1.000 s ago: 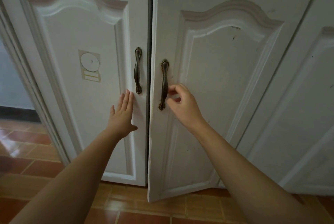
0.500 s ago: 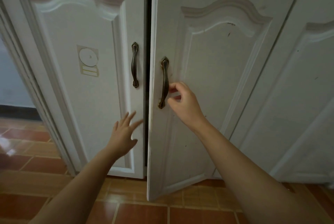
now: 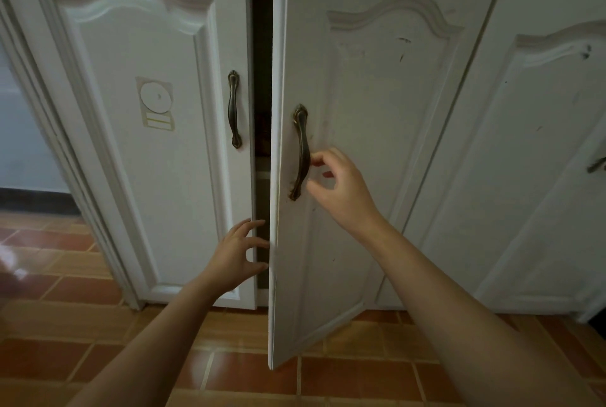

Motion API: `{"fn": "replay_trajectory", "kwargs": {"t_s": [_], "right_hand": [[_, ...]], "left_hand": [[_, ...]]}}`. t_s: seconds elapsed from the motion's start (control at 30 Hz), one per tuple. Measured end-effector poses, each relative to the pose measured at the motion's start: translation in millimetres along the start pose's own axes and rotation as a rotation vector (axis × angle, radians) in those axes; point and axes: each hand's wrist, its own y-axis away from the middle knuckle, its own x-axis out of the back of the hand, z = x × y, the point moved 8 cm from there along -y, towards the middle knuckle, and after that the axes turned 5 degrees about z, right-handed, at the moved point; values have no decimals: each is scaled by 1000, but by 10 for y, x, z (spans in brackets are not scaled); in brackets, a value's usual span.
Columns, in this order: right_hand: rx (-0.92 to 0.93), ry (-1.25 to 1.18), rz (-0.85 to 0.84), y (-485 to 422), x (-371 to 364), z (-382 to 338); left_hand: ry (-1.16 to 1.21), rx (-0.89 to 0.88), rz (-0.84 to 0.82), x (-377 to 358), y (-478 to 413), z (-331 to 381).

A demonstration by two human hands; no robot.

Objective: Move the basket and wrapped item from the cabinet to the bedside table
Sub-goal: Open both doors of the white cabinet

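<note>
While the right hand (image 3: 344, 190) grips the handle (image 3: 301, 154), apparently to swing the cabinet door (image 3: 377, 95) wider, the left hand (image 3: 236, 252), spread and empty, reaches its free edge, centre frame.

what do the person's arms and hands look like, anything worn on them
Both arms are bare: the left forearm and right forearm show no sleeves. The left hand and right hand carry no gloves, rings, watch or bracelet. Two right fingernails look reddish, possibly polish.

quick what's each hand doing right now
Left hand: open, fingers spread, holding nothing.
Right hand: fingers curled round the door handle, gripping it.
</note>
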Motion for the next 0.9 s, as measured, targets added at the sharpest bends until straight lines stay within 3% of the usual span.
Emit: {"fn": "replay_trajectory", "kwargs": {"t_s": [0.13,0.37,0.5,0.9], "right_hand": [[-8,8,10,107,86,-5],[8,85,33,346,321,-87],[12,127,48,482,523,-126],[-14,208,136,907,1025,-80]], "left_hand": [[22,22,-11,-36,131,131],[283,172,-47,-222,391,367],[251,141,-41,-272,474,577],[193,-83,-255,-590,498,1179]]}}
